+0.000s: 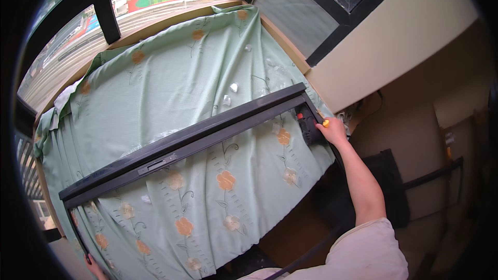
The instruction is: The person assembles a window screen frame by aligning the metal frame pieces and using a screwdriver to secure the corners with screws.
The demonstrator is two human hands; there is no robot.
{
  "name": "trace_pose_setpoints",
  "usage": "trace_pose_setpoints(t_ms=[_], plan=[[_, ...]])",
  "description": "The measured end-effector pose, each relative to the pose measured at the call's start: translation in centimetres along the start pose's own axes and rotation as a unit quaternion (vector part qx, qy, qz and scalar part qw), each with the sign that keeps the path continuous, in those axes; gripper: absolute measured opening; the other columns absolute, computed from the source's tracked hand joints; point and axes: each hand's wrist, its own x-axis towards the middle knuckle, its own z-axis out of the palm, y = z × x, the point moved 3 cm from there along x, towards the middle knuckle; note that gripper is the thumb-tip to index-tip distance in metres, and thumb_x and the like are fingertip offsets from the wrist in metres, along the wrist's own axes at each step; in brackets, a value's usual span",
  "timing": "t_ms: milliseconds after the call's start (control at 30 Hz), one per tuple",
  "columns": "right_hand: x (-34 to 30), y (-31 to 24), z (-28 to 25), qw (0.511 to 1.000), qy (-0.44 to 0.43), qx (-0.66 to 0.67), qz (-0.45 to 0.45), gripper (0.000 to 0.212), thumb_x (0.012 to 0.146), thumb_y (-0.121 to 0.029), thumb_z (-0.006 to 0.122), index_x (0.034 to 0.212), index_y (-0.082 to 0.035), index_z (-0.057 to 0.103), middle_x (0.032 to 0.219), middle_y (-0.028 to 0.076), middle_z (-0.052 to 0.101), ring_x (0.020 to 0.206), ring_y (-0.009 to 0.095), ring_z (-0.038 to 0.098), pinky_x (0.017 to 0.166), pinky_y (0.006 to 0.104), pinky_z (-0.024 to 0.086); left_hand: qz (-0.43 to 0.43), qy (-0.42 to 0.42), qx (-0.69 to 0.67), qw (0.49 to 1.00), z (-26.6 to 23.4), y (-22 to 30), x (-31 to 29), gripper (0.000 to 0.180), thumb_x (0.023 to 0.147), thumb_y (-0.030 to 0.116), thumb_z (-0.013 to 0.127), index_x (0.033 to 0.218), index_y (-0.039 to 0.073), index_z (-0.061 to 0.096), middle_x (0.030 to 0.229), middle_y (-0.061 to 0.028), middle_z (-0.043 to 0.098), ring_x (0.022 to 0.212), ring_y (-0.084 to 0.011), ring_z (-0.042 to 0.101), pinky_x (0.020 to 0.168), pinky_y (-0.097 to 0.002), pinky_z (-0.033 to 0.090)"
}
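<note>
A dark grey window frame [192, 129] lies slantwise over a pale green cloth printed with orange and cream flowers [161, 98]. At the lower left, my left hand [93, 266] is closed around the frame's thin side bar; part of it is cut off by the picture's edge. My right hand [333, 130] is closed at the frame's right side, with a small yellow-ended tool [326, 123] showing between thumb and fingers. The rest of that tool is hidden. Right beside this hand, a black power tool with a red part [308, 127] lies on the cloth, inside the frame's corner.
Bits of clear plastic [234, 87] are scattered over the cloth. Dark-framed windows [111, 21] rise behind, overlooking a sports field. A pale wall [373, 46] stands at the right. Below it are a black chair-like object [363, 192] and some loose cables [348, 114].
</note>
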Motion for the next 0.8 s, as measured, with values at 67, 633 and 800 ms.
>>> trace_pose_setpoints(t_ms=[67,633,800], plan=[[0.1,-0.8,0.5,1.0,0.004,0.012,-0.013,0.042,0.076,-0.039,0.08,0.097,-0.003,0.073,0.09,0.022,0.07,0.088,0.04,0.067,0.077,0.0461,0.053,0.029,0.013,0.016,0.999,-0.7,0.2,1.0,0.044,0.099,0.025,0.061,0.133,-0.002,0.055,0.126,-0.0159,0.063,0.112,-0.0237,0.06,0.099,-0.0332,0.046],[-14.4,-6.5,-6.1,0.972,0.018,0.234,-0.031,0.027,0.082,-0.031,0.07,0.094,-0.007,0.064,0.086,0.016,0.068,0.081,0.037,0.067,0.074,0.0448,0.053,0.119,-0.274,-0.139,0.944,11.1,38.5,-33.4,0.04,0.096,0.018,0.056,0.131,-0.001,0.054,0.126,-0.0183,0.06,0.111,-0.032,0.059,0.093,-0.0389,0.047],[-30.3,-15.3,-6.3,0.889,-0.206,0.343,-0.222,0.032,0.083,-0.013,0.064,0.11,-0.002,0.05,0.106,0.023,0.058,0.102,0.037,0.058,0.089,0.0406,0.048,-0.081,-0.651,-0.431,0.619,21.1,52.1,-53.6,0.05,0.104,0.03,0.047,0.146,0.002,0.039,0.143,-0.014,0.05,0.128,-0.0271,0.051,0.108,-0.0417,0.041]])
